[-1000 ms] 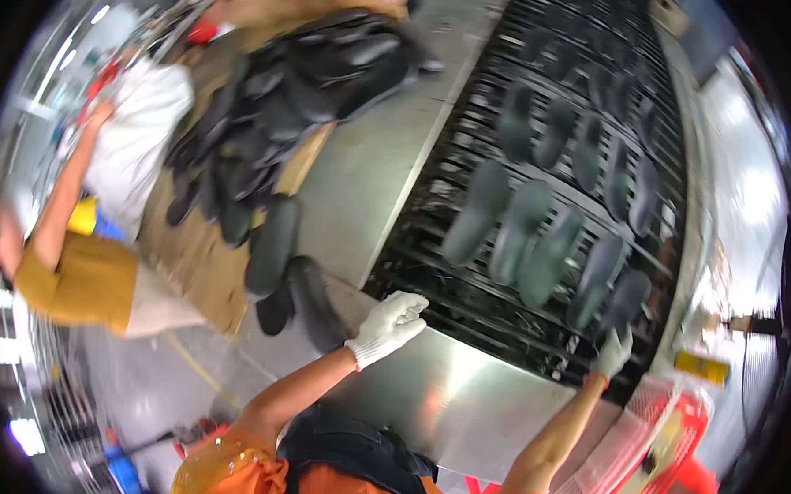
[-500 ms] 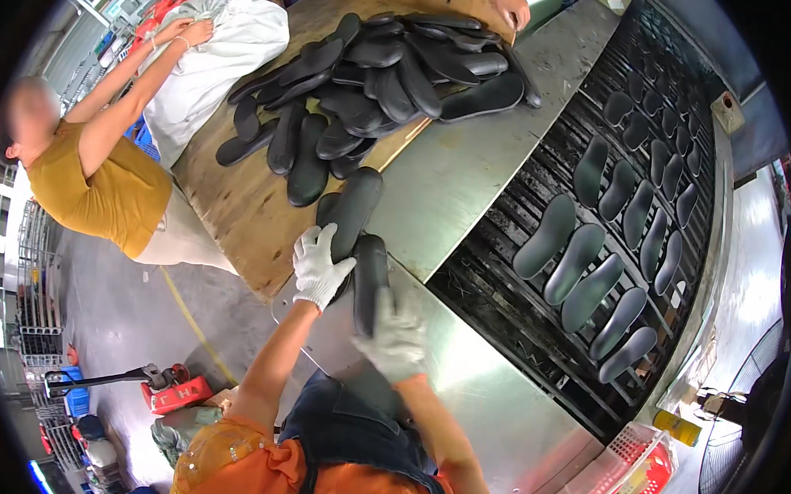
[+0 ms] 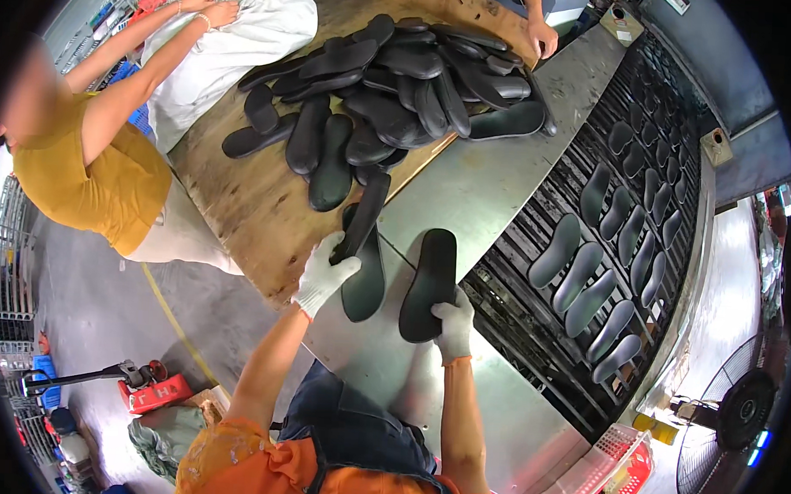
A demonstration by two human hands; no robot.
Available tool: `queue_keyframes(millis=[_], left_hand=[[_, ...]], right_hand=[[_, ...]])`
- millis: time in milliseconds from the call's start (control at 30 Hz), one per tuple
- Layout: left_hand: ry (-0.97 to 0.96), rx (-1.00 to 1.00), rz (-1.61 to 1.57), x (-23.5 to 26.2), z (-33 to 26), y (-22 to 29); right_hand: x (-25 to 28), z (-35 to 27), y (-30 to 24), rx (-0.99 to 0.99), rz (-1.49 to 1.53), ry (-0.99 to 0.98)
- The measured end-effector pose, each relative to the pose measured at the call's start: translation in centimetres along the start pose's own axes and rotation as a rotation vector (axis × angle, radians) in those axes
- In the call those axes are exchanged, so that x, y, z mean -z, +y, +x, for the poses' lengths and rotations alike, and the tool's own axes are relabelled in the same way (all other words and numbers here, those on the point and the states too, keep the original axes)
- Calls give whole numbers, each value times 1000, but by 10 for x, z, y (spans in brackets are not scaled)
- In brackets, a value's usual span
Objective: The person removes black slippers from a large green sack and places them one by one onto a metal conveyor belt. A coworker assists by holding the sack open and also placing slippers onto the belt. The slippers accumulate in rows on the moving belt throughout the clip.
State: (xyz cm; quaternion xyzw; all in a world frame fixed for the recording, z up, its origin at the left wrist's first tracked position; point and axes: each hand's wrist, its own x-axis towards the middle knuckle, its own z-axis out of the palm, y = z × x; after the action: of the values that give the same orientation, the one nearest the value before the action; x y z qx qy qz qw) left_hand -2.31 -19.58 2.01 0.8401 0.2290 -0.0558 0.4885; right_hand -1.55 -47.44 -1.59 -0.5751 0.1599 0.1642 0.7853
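My left hand (image 3: 323,277), in a white knitted glove, is closed on a black insole (image 3: 364,212) tilted on its edge. Partly beneath that one, another black insole (image 3: 365,285) reaches over the metal tabletop. My right hand (image 3: 454,325), gloved alike, grips the lower end of a third black insole (image 3: 430,279), its thumb on the upper face. This insole is held over the metal surface, its broad face up. Beyond my hands, a heap of black insoles (image 3: 403,80) covers much of the wooden board (image 3: 230,196).
On the right, several insoles (image 3: 579,277) lie in rows on a slatted conveyor (image 3: 498,313). A person in a mustard shirt (image 3: 108,164) grips a white sack (image 3: 236,55) at the left. Another person's hand (image 3: 541,37) touches the board's far edge. Pink basket (image 3: 579,485) and fan (image 3: 742,399) stand lower right.
My right hand has moved right and slightly up, carrying an insole away from the left hand's pair. The left hand's upper insole has tipped onto its edge, uncovering more of the lower one.
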Motion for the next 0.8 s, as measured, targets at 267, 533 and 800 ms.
queue_keyframes(millis=[267,533,800], left_hand=[[-419,304,-1101,-16,-53,-28],[-102,239,-215,-19,-42,-55],[10,47,-332,-32,0,-64]], right_hand=[[-76,12,17,-187,187,-134],[-71,16,9,-246,86,-181],[-83,39,2,-149,-565,-224]])
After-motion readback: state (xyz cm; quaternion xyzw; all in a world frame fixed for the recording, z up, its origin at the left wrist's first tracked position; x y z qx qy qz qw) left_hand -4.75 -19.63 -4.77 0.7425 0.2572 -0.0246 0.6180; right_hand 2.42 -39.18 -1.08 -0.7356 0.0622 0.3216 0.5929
